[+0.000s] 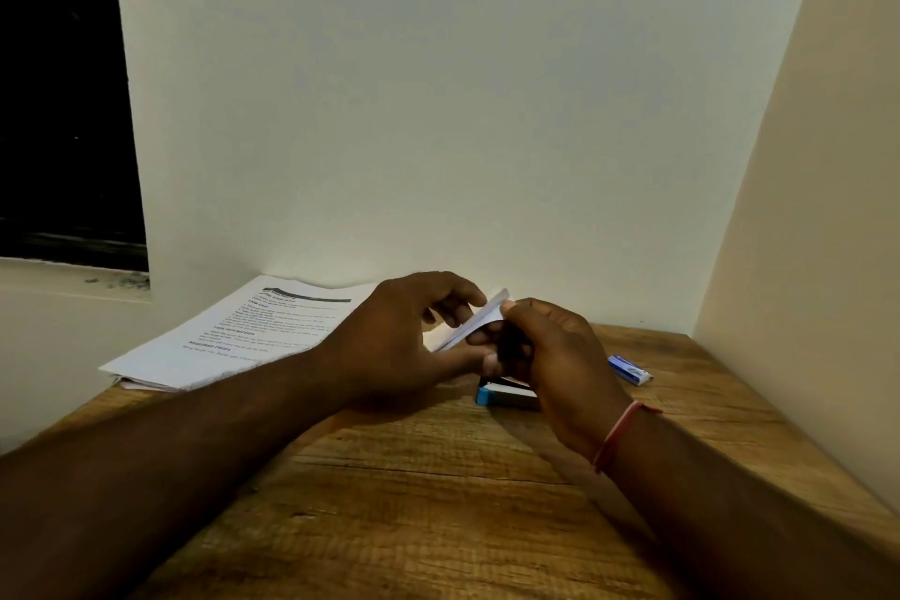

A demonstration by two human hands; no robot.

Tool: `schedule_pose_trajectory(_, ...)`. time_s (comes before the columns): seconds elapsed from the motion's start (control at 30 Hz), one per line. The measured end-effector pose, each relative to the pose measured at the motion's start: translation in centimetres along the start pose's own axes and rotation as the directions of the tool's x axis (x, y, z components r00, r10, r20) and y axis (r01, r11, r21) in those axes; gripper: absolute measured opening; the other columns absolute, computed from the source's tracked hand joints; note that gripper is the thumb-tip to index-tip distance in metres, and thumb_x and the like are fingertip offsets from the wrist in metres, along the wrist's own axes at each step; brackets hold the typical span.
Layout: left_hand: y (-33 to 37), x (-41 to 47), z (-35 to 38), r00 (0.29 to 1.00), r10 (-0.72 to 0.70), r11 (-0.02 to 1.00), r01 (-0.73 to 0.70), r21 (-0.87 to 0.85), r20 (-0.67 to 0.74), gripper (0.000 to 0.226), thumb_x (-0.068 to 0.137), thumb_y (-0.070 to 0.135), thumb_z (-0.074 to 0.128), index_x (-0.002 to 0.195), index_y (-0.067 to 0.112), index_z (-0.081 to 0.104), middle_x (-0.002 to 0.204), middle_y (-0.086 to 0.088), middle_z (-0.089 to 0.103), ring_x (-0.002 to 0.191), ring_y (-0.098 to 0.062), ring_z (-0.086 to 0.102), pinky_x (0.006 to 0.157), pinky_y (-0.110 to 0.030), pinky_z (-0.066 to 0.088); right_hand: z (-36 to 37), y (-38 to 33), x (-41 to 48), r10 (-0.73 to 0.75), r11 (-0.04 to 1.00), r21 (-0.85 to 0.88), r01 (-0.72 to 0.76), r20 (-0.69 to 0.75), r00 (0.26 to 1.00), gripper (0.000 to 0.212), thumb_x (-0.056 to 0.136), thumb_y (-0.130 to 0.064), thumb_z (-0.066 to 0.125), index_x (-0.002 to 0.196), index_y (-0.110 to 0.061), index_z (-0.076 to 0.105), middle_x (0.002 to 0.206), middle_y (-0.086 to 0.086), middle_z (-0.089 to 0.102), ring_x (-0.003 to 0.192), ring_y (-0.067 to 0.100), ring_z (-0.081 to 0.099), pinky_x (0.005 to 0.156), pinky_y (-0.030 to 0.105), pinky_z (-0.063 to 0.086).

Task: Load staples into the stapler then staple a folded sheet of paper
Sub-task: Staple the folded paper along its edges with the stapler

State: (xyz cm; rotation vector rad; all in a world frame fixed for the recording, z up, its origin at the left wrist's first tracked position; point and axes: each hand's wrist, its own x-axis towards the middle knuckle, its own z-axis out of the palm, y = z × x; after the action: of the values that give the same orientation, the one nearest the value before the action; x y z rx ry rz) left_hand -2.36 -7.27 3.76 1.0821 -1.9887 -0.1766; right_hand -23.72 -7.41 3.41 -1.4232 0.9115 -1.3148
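A small folded sheet of white paper is held up above the table between both hands. My left hand grips its left part from behind and below. My right hand pinches its upper right corner with thumb and fingers. Just below the hands, a blue and white stapler lies on the wooden table, partly hidden by my right hand. A small blue staple box lies to the right of the hands, apart from them.
A stack of printed sheets lies at the back left of the table against the white wall. A beige wall borders the table on the right. A dark window is at the far left.
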Motion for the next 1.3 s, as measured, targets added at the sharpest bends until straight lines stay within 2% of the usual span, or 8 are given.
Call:
schedule_pose_trajectory(0.1,-0.3,0.0,-0.2,1.0,0.019,0.995,-0.016,0.101,-0.022,0.037,0.092,0.04,0.089,0.126,0.038,0.077,0.109,0.02,0.08,0.105,0.001,0.074,0.095,-0.024,0.061,-0.5,0.0,0.3,0.004,0.994,0.111,0.0,-0.036,0.999,0.041,0.114,-0.029,0.054,0.103,0.004,0.075,0.093,0.024,0.081,0.084,0.033,0.077,0.074,0.044,0.062)
schedule_pose_trajectory(0.17,-0.5,0.3,-0.5,0.998,-0.027,0.997,0.031,0.069,-0.054,0.031,0.095,0.035,0.087,0.125,0.036,0.079,0.106,0.018,0.081,0.1,0.0,0.074,0.089,-0.025,0.059,-1.1,0.2,0.6,-0.14,0.99,-0.016,0.139,-0.133,0.981,0.045,0.112,-0.037,0.057,0.096,0.001,0.075,0.091,0.022,0.077,0.082,0.023,0.071,0.073,0.041,0.057)
schedule_pose_trajectory(0.27,-0.2,0.7,-1.3,0.995,-0.098,0.995,0.098,0.011,-0.034,0.035,0.096,0.036,0.088,0.128,0.04,0.076,0.104,0.018,0.081,0.102,0.004,0.073,0.079,-0.011,0.049,-2.1,0.3,1.1,-0.386,0.892,-0.315,0.323,-0.162,0.908,0.016,0.099,-0.04,0.079,0.103,-0.024,0.077,0.102,-0.002,0.075,0.093,0.009,0.069,0.079,0.039,0.06)
schedule_pose_trajectory(0.4,-0.2,0.9,-1.5,0.996,-0.093,0.995,0.093,-0.022,0.008,0.048,0.097,0.036,0.086,0.14,0.046,0.067,0.099,0.019,0.082,0.106,0.008,0.072,0.081,-0.002,0.045,-1.8,0.8,1.3,-0.237,0.904,-0.375,0.207,-0.034,0.971,0.031,0.094,-0.032,0.086,0.123,-0.038,0.074,0.112,-0.012,0.081,0.105,0.013,0.075,0.084,0.037,0.066)
schedule_pose_trajectory(0.63,-1.3,1.0,-1.7,0.994,-0.078,0.997,0.077,0.01,0.082,0.067,0.098,0.038,0.085,0.155,0.046,0.05,0.098,0.017,0.08,0.102,0.001,0.071,0.084,-0.021,0.051,-1.8,1.5,1.7,-0.179,0.966,-0.199,0.163,-0.063,0.982,0.042,0.099,-0.024,0.081,0.136,-0.038,0.068,0.106,-0.006,0.087,0.099,0.017,0.081,0.079,0.038,0.068)
schedule_pose_trajectory(0.93,-1.7,1.0,-1.7,0.993,-0.069,0.998,0.068,0.005,0.096,0.059,0.102,0.037,0.081,0.153,0.046,0.053,0.093,0.024,0.078,0.1,0.006,0.068,0.082,-0.021,0.048,-1.6,1.0,1.3,-0.151,0.984,-0.108,0.143,-0.068,0.986,0.011,0.099,-0.03,0.081,0.105,-0.021,0.081,0.087,-0.013,0.082,0.073,-0.005,0.074,0.054,0.014,0.055)
schedule_pose_trajectory(1.1,-1.5,0.9,-1.8,0.994,-0.066,0.998,0.066,0.011,0.089,0.059,0.102,0.04,0.08,0.153,0.048,0.052,0.098,0.017,0.08,0.103,0.003,0.069,0.083,-0.022,0.048,-1.5,0.9,1.2,-0.171,0.974,-0.166,0.156,-0.083,0.982,0.023,0.105,-0.041,0.07,0.095,-0.025,0.081,0.102,-0.007,0.079,0.093,0.013,0.072,0.063,0.024,0.057)
schedule_pose_trajectory(1.3,-2.0,1.0,-1.9,0.993,-0.063,0.998,0.063,-0.003,0.097,0.066,0.097,0.041,0.086,0.154,0.046,0.052,0.096,0.017,0.081,0.103,0.0,0.072,0.088,-0.021,0.05,-1.6,1.0,1.5,-0.219,0.953,-0.236,0.187,-0.117,0.969,0.022,0.104,-0.042,0.072,0.098,-0.022,0.081,0.095,-0.01,0.081,0.087,0.009,0.071,0.07,0.03,0.06)
